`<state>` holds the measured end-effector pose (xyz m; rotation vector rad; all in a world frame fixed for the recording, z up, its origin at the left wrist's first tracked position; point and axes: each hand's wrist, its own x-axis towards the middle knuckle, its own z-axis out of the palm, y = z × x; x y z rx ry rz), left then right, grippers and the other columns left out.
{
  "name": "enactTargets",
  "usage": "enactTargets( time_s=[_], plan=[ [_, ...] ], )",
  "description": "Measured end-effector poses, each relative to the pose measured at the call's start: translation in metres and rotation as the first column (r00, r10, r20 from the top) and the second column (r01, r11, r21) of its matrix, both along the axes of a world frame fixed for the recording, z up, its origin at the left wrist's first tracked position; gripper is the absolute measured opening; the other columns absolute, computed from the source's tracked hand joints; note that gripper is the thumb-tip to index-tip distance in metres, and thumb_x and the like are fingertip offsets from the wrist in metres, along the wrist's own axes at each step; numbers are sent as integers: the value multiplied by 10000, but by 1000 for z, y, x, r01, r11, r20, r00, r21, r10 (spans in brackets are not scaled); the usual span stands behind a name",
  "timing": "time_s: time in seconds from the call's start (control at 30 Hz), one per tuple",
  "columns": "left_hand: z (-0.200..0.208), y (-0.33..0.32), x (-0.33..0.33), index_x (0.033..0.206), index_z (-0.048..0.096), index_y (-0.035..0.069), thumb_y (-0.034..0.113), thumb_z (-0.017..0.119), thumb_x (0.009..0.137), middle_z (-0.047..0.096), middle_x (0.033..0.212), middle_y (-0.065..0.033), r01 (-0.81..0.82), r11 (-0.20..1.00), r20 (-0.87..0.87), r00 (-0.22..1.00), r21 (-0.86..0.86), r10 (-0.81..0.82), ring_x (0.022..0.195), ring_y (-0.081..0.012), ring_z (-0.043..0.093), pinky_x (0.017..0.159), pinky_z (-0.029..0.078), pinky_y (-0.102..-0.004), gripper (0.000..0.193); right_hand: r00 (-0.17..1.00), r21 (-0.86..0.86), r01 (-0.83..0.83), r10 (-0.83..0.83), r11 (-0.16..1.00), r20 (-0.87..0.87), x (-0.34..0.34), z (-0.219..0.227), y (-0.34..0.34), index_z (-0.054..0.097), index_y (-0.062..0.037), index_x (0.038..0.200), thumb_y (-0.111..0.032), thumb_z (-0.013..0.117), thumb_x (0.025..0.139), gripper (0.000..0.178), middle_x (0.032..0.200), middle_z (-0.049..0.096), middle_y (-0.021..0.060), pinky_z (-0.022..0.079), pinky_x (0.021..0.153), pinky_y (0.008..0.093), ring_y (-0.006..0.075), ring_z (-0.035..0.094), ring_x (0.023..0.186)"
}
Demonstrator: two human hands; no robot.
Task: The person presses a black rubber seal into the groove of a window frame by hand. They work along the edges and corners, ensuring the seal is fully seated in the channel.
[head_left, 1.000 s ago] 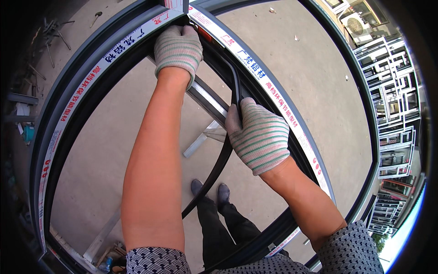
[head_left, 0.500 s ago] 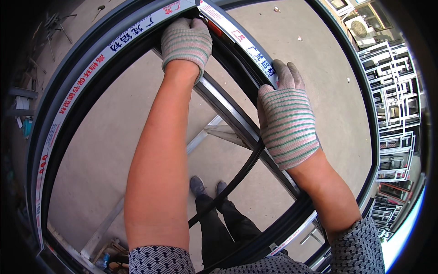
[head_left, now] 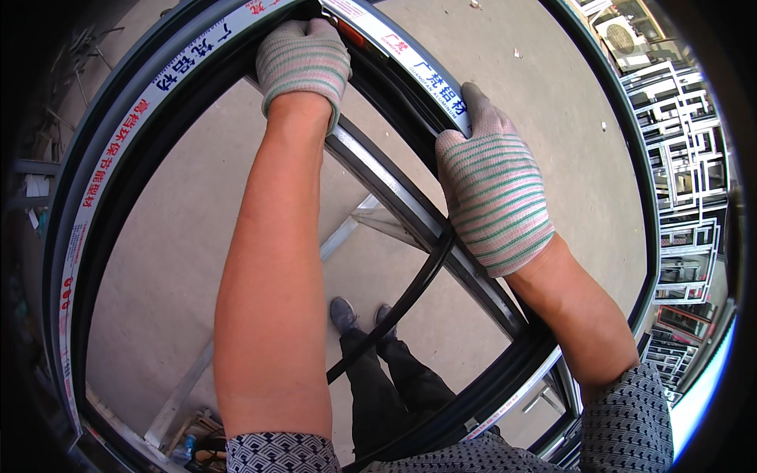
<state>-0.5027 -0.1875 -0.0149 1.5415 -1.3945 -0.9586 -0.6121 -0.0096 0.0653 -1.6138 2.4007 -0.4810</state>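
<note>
A large dark window frame [head_left: 69,260] with printed protective film along its bars lies in front of me. My left hand [head_left: 306,67], in a striped knit glove, is at its far corner, fingers curled and pressed in against the inner edge; their tips are hidden. My right hand [head_left: 498,189], gloved alike, wraps over the bar running down to the right from that corner, its fingers folded over the film side. A black rubber strip [head_left: 410,296] comes out near the right wrist side and hangs in a curve across the opening toward my legs.
A metal support bar [head_left: 386,177] crosses under the frame, with braces below. Stacked white and grey frames [head_left: 686,158] stand at the right, near an outdoor fan unit [head_left: 619,35]. Tools and odds and ends [head_left: 201,449] lie at lower left. My shoes [head_left: 344,314] are on the concrete floor.
The view has shifted slightly, so the frame's far corner and both hands sit a little farther left and up. The right hand's fingers are bent more over the bar than before.
</note>
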Motion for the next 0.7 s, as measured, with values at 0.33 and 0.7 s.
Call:
enactTargets(
  time_s=[0.33, 0.7],
  plan=[
    [1, -2, 0, 1018, 726, -11, 301, 520, 1061, 707, 710, -97, -21, 999, -69, 997, 31, 23, 546, -147, 676, 599, 583, -320, 376, 998, 77, 56, -55, 996, -7, -2, 1, 0, 457, 57, 1510, -237, 589, 926, 667, 1345, 602, 316, 479, 1129, 445, 418, 613, 1268],
    [14, -1, -2, 1112, 754, -24, 284, 468, 1064, 752, 1109, -256, -5, 992, -24, 1000, 124, 8, 1041, -408, 730, 1001, 552, -454, 423, 999, -8, 53, -54, 999, -7, -1, 1, 4, 524, 119, 1413, -115, 528, 953, 516, 1142, 656, 356, 575, 929, 417, 402, 708, 997]
  ],
)
